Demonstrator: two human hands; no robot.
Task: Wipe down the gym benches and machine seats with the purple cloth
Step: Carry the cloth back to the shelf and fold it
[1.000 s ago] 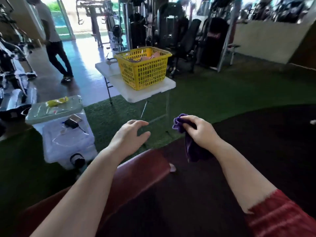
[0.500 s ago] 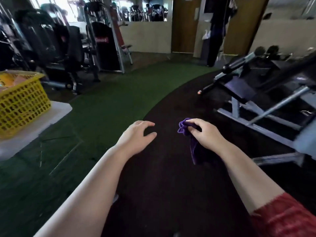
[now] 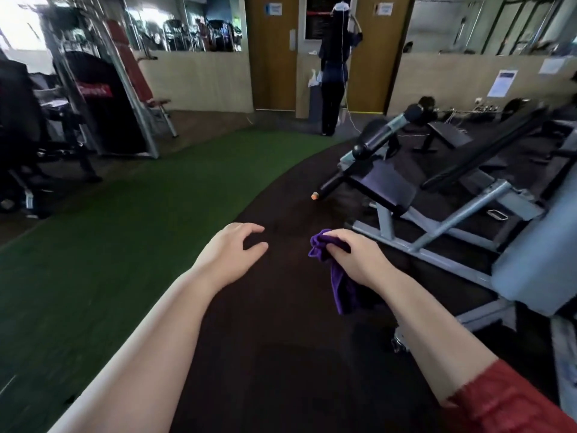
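The crumpled purple cloth hangs from the right hand, whose fingers curl round its bunched top while the rest droops below the wrist, in the air above the dark rubber floor. The left hand hovers just beside it, fingers loosely spread and holding nothing. To the right stands a grey steel-framed bench with a dark padded seat. Green turf lies to the left.
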